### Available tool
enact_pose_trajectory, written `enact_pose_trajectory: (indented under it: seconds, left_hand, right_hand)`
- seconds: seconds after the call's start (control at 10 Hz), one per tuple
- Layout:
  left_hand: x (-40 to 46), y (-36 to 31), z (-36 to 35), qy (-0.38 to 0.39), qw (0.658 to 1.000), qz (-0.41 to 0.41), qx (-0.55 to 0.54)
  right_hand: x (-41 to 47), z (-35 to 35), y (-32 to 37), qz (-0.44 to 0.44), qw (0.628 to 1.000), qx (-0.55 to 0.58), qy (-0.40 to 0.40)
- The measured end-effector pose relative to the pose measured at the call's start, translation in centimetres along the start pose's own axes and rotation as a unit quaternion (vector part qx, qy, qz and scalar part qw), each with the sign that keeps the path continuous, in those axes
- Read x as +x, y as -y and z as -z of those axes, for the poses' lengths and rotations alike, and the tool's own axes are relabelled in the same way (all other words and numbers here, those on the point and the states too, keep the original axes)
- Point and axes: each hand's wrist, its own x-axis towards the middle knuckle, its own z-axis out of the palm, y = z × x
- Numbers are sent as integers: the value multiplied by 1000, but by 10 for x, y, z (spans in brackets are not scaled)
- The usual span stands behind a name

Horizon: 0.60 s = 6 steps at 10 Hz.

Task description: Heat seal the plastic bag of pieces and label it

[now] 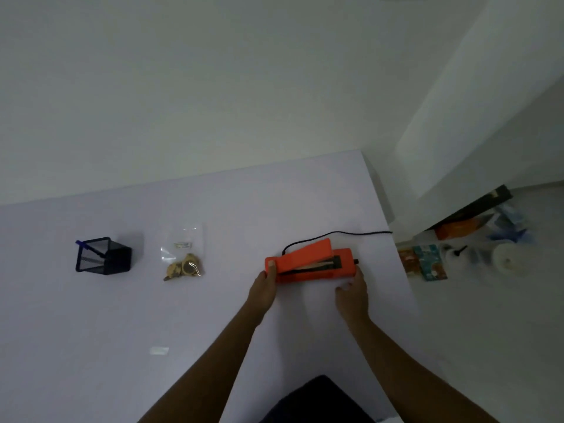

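The sealer [309, 265] is bright orange with a black cord [335, 234]. The clear bag [182, 253] holds tan pieces [182, 267]. The mesh pen holder [103, 255] is black, on a white table [122, 331].
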Motion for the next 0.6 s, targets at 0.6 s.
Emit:
enact_pose_trajectory:
  seconds: [0.6]
  left_hand:
    - [43,-73,50,-34,996,-44,63]
  right_hand:
    - [47,14,112,101,992,-66,33]
